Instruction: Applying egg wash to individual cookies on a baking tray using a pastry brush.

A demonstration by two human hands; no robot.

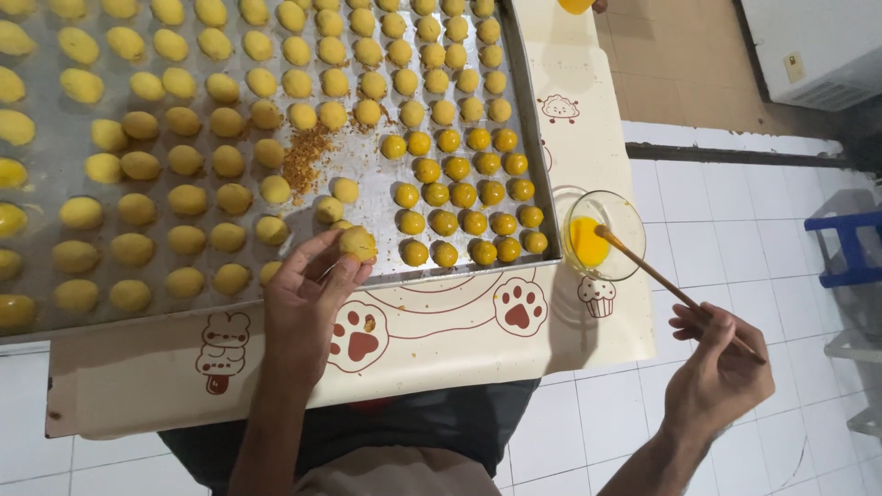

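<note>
My left hand (308,303) pinches one pale dough ball (357,242) just above the near edge of a large metal baking tray (537,165). The tray carries many rows of round dough balls; those at the near right (464,195) look glossy and deep yellow, the rest (188,161) pale and matt. My right hand (719,367) grips a thin wooden brush handle (675,289), its tip resting in a small glass bowl (604,234) of yellow egg wash to the tray's right.
Brown crumbs (306,158) lie scattered mid-tray. The tray rests on a cream mat (441,331) printed with paw and cupcake drawings, over white floor tiles (735,230). A blue stool (850,243) stands at the right, a white appliance (818,46) at the top right.
</note>
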